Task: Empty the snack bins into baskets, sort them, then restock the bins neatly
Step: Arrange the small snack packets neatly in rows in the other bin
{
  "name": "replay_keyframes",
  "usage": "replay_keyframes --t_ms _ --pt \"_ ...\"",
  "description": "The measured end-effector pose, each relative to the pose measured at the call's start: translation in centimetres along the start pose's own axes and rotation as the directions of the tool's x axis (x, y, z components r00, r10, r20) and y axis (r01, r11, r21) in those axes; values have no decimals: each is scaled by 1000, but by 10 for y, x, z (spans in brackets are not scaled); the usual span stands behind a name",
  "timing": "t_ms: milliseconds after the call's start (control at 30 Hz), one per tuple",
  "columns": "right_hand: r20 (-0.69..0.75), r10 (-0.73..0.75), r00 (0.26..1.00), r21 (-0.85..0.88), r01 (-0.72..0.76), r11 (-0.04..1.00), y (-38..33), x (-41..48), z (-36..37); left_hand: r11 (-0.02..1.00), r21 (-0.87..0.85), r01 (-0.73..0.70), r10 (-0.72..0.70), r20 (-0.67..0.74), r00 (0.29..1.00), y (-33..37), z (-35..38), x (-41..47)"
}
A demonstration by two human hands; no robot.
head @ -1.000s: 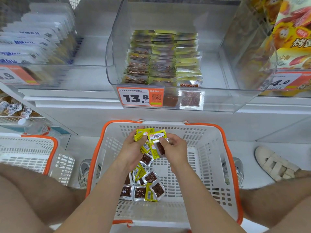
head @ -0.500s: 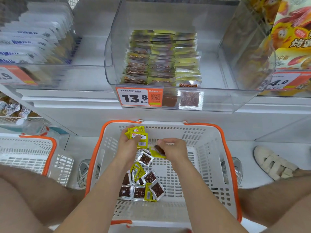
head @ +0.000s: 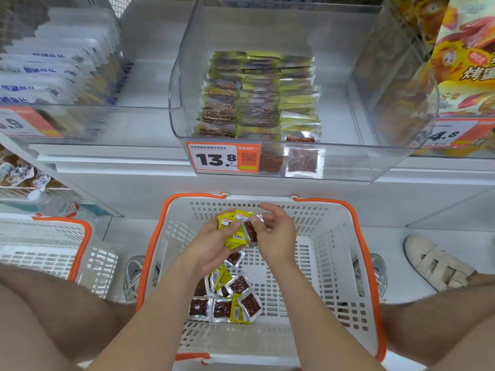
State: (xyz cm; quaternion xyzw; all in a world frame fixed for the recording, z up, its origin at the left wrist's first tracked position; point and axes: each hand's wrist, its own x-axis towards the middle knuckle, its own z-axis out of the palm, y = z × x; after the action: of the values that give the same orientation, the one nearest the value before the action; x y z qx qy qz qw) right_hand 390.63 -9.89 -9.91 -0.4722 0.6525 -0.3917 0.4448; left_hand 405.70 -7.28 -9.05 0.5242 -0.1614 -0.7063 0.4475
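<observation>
Over the white basket (head: 325,234), below the clear bin (head: 348,163): my left hand (head: 211,245) grips a yellow packet stack (head: 227,223); my right hand (head: 278,236) pinches one silver, brown-filled packet (head: 250,232) touching it.

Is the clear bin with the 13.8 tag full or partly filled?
Partly filled: the clear bin holds three packet rows; bare floor shows beside them.

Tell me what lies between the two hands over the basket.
In the head view, a stack of yellow packets, gripped by the left hand, and one brown packet that the right hand holds against it.
</observation>
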Motion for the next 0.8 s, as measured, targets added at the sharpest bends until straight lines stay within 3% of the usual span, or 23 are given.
replay_keyframes --t_ms 100,200,267,333,400,500,600,700,800 --pt "23 22 999 -267 -16 964 7 4 -3 1000 14 -10 10 -2 1000 2 -2 1" --pt "-97 -2 995 -277 -25 961 8 3 -10 992 123 -15 18 -27 999 1 -5 0" --pt "-138 -189 972 -218 156 963 3 2 -12 977 215 -20 29 -40 999 -1 -6 -1" --pt "10 -373 928 -196 368 909 -3 -4 -10 975 222 -17 23 -21 1000 0 -6 -2" --pt "188 -467 864 -260 502 824 -2 -12 -7 986 166 -26 21 32 999 5 -5 -5" --pt "213 -551 807 -299 591 749 7 -21 -6 996 78 -52 46 72 996 10 -5 -10" --pt "212 -497 841 -271 539 797 8 -20 -10 998 38 -51 48 74 996 11 -10 -11" --pt "250 -333 909 -321 402 857 5 -15 -11 999 19 -44 42 103 994 13 -9 -13" --pt "344 -134 929 -259 232 938 -3 -10 -11 999 12 -48 47 91 995 16 -9 -13"
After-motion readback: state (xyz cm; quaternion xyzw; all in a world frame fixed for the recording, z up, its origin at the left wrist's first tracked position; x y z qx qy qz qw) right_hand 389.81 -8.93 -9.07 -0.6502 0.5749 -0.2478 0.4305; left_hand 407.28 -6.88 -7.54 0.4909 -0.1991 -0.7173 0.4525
